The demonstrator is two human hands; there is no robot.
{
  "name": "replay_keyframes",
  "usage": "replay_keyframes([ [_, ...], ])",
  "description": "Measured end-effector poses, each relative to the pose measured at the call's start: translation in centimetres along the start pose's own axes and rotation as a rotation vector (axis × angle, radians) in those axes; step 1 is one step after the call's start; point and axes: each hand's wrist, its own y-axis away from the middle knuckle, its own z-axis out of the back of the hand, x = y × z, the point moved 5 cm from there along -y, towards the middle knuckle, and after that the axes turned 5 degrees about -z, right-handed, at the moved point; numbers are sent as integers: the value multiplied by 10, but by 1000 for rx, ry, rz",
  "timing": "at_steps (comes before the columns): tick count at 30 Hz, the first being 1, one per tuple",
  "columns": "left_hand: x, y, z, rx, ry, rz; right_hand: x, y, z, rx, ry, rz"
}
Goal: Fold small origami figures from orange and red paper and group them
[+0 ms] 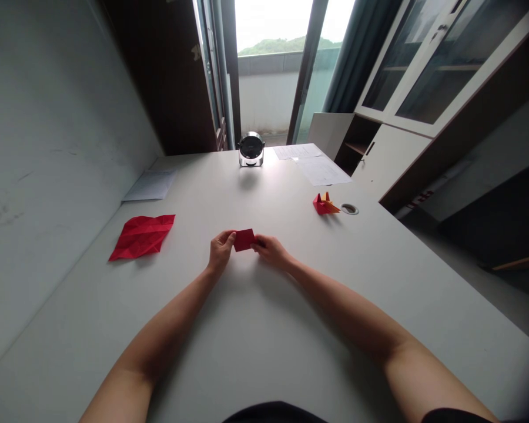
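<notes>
Fingers (232, 237) of both hands pinch the small red paper (244, 240) at 9 and 3 o'clock, probably keeping it flat.

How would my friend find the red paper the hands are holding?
On the white table, look between the left hand and the right hand. The small red paper there is flat with straight edges, unlike the big crinkly sheet on the left and the pointy folded shapes on the right.
</notes>
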Motion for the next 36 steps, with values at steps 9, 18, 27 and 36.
replay_keyframes([
  [9,9,-3,4,-34,34,37,-1,-1,5,-29,-89,-26],
  [18,8,-4,6,-12,-65,46,1,-1,6,-35,-197,-40],
  [27,6,-3,7,-10,-100,50,1,-1,5,-9,-362,-56],
  [36,11,-4,6,21,-121,78,-1,-1,5,-29,-428,-38],
])
